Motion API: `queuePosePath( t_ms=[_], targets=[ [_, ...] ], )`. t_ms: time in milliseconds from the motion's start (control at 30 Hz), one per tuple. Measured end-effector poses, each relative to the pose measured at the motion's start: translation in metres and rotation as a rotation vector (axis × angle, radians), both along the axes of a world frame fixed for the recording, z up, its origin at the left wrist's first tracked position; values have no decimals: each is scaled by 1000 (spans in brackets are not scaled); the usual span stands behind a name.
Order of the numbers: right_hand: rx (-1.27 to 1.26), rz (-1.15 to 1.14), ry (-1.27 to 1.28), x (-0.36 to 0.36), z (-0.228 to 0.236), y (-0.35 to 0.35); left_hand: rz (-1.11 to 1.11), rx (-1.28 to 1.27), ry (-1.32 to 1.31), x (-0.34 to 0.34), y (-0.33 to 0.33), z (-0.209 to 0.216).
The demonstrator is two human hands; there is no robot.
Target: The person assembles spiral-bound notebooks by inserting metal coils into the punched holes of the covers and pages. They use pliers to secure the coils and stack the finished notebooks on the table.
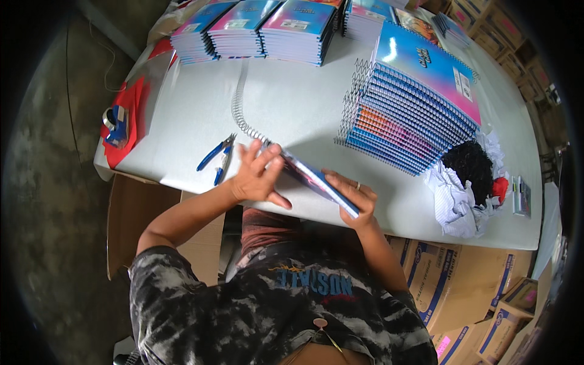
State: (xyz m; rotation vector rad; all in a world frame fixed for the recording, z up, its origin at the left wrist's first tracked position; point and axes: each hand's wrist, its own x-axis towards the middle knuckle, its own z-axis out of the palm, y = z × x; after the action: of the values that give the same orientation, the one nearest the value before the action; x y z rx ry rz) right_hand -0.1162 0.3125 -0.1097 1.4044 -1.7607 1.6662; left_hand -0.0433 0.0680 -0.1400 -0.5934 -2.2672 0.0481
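Over the table's front edge, my right hand [356,196] grips a notebook [319,182] by its near right end. The notebook is tilted up, so its edge and part of a cover show. From its far left corner a long wire spiral coil [238,108] runs out across the table. My left hand [258,176] is beside that corner, fingers spread and palm toward the notebook. Whether its fingertips touch the coil I cannot tell. Blue-handled cutting pliers [216,157] lie on the table just left of my left hand.
A tall stack of spiral notebooks [420,91] stands to the right, coil ends sticking out leftward. More notebook stacks [292,27] line the far side. Crumpled paper and black material [467,173] lie at the right. A blue tape dispenser [117,126] rests on red sheets at the left. Cardboard boxes [462,283] stand below.
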Motion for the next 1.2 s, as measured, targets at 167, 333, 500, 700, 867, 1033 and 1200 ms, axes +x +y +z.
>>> queuePosePath(
  t_ms=[167, 333, 500, 700, 867, 1033, 1200],
  targets=[
    [26, 79, -35, 6, 9, -2, 81, 445, 379, -48, 2, 47],
    [23, -44, -13, -1, 2, 7, 38, 93, 305, -30, -1, 19],
    [3, -2, -45, 2, 0, 2, 74, 174, 119, -31, 16, 22],
    [-5, 88, -44, 7, 10, -2, -169, 177, 279, -28, 26, 52],
    [17, -45, -101, 2, 0, -1, -204, 129, 54, -11, 36, -4],
    [28, 71, -107, 4, 6, -6, -165, 236, -40, -7, 43, 35],
    [28, 23, -49, -1, 2, -5, -479, 208, -430, -1, 35, 0]
  ],
)
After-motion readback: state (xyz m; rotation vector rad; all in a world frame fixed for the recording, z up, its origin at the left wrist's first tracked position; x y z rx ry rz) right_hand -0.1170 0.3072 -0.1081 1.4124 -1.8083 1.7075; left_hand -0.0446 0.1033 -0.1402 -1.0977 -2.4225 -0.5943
